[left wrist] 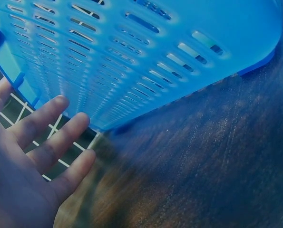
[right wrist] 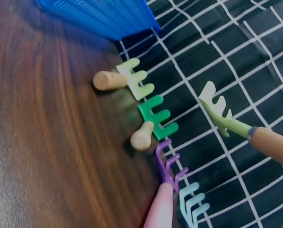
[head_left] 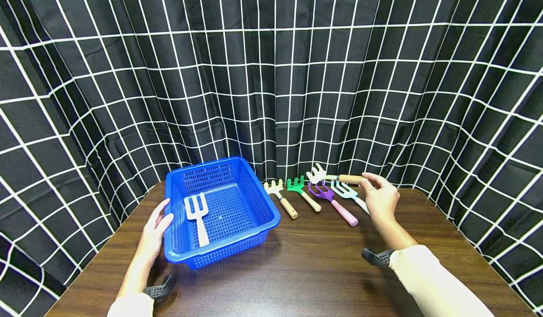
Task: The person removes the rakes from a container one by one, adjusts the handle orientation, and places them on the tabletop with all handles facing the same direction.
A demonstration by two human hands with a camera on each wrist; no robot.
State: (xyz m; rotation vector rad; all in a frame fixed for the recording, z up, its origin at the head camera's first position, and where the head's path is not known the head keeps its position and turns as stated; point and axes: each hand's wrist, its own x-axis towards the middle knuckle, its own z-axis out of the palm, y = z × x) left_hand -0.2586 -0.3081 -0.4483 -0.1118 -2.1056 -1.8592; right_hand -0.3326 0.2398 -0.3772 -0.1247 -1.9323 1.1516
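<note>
My right hand (head_left: 382, 196) pinches the wooden handle end of a pale green hand rake (head_left: 349, 179), raised above the table's back edge with its tines pointing left. In the right wrist view the rake (right wrist: 269, 142) hangs clear of the other tools. At the left side of the blue basket (head_left: 229, 246) is my left hand (head_left: 153, 232), its fingers against or close to the rim. The left wrist view shows those fingers spread and fairly straight beside the basket's slotted wall (left wrist: 146, 90). Inside the basket lies a whitish hand fork (head_left: 198, 213), tines toward the back.
Right of the basket, a pale yellow hand rake (head_left: 287, 207), a green one (head_left: 311, 201), a purple one with a pink handle (head_left: 343, 213) and a light blue one (head_left: 345, 192) lie in a row. A black gridded curtain (head_left: 297, 95) hangs behind the brown table (head_left: 297, 279).
</note>
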